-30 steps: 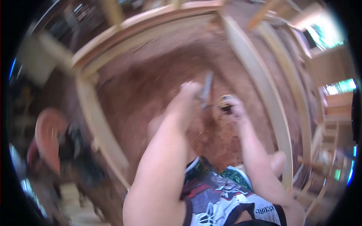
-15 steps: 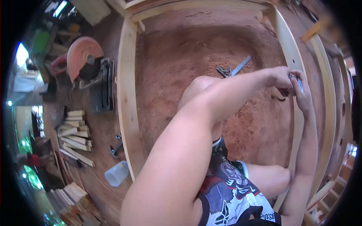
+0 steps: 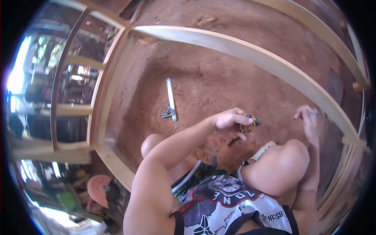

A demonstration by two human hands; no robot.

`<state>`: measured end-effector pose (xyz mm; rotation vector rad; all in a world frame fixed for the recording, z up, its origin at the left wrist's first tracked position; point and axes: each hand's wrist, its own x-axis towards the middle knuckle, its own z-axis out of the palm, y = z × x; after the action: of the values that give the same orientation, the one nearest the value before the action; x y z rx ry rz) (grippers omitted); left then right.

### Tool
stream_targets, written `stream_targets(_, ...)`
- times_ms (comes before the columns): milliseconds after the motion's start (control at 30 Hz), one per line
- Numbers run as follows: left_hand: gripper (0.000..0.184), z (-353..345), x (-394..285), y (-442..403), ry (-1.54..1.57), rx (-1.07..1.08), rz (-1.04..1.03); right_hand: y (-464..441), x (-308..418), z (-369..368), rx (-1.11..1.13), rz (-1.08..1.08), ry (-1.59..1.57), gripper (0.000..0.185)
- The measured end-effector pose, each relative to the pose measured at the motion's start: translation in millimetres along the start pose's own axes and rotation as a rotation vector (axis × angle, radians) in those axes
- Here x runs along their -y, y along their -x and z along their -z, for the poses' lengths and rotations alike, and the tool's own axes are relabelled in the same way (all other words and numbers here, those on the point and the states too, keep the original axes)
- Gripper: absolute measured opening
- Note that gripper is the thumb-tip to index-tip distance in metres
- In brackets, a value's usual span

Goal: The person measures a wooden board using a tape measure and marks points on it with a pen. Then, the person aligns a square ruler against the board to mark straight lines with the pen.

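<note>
My left hand (image 3: 232, 119) is closed around a black-and-yellow tape measure (image 3: 253, 120), held above the dirt floor in front of my knees. My right hand (image 3: 308, 119) is raised farther right, near a long wooden beam (image 3: 250, 56), its fingers bent. A small pale grey piece (image 3: 313, 112) shows at those fingers, too small to name. On the ground left of my left hand lies a combination square (image 3: 170, 100), its blade pointing away from me.
Wooden frame members surround me, including a left-hand rail (image 3: 114, 166) and a far beam (image 3: 313, 21). An orange-guarded chop saw (image 3: 100, 190) stands at lower left. My bent knee (image 3: 290, 156) is between my arms.
My hands were together at the wooden beam and are now apart, the left one with the tape measure lower and nearer my knees. My view has turned to the right.
</note>
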<state>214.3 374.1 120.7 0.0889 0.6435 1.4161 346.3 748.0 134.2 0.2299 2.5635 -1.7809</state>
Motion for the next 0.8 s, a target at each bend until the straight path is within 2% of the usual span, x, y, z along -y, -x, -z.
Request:
stream_targets(67,0.038,-6.2,-15.9,-20.2,-0.552,-0.31,-0.052,-2.6,10.1,-37.5,-0.036,-0.266,-0.329,0.03)
stream_targets(100,0.037,-16.5,-29.1,-27.4,-0.682,-0.41,-0.066,-11.2,23.1,-58.6,-0.027,-0.325,-0.348,0.029)
stream_targets(133,0.037,-27.8,-37.6,-35.2,-0.824,-0.477,-0.091,-20.5,27.5,-81.7,-0.036,-0.177,-0.116,0.032)
stream_targets(167,0.038,-23.1,-40.5,-47.2,-0.998,-0.54,-0.134,-28.9,18.8,-100.6,0.019,-0.225,-0.214,0.035)
stream_targets(200,0.04,-10.9,-41.2,-62.6,-1.179,-0.57,-0.208,-37.1,14.7,-119.4,-0.016,-0.149,-0.182,0.032)
stream_targets(233,0.037,10.9,-40.1,-78.3,-1.213,-0.555,-0.27,-49.5,-20.3,-143.8,-0.115,0.048,-0.138,0.032)
stream_targets(267,0.034,-11.9,-51.0,-85.9,-1.294,-0.66,-0.067,-53.2,-17.0,-154.0,-0.11,-0.003,-0.204,0.032)
stream_targets(300,0.03,-4.6,-45.8,-91.5,-1.465,-0.668,-0.149,-52.4,-24.1,-170.1,-0.149,-0.162,-0.519,0.03)
stream_targets(367,0.03,6.2,-46.8,-88.4,-1.677,-0.643,-0.14,-57.3,-32.1,-189.8,-0.249,-0.223,-0.63,0.029)
stream_targets(433,0.025,34.2,-63.3,-88.1,-1.755,-0.542,-0.149,-72.3,-36.4,-203.2,-0.155,-0.364,-0.788,0.03)
stream_targets(533,0.02,39.0,-77.2,-81.1,-1.869,-0.433,-0.204,-74.3,-25.2,-208.0,-0.191,-0.333,-0.749,0.03)
stream_targets(567,0.02,41.4,-68.1,-116.8,-1.941,-0.396,-0.229,-76.9,-65.8,-192.7,-0.19,-0.286,-0.808,0.03)
stream_targets(600,0.019,43.1,-68.0,-121.3,-1.965,-0.325,-0.291,-80.3,-81.9,-198.7,-0.122,-0.339,-0.895,0.027)
stream_targets(633,0.021,36.5,-68.9,-123.3,-1.991,-0.323,-0.242,-78.4,-87.2,-199.4,-0.054,-0.395,-0.979,0.024)
stream_targets(667,0.021,32.1,-73.1,-128.5,-2.003,-0.296,-0.236,-71.1,-95.3,-198.1,-0.077,-0.392,-0.99,0.024)
stream_targets(733,0.027,29.6,-83.2,-132.2,-2.015,-0.232,-0.098,-47.1,-97.7,-182.2,-0.063,-0.251,-1.113,0.019)
stream_targets(800,0.033,45.8,-109.6,-120.1,-2.069,-0.272,0.034,-11.6,-101.4,-146.1,-0.274,-0.298,-1.164,0.02)
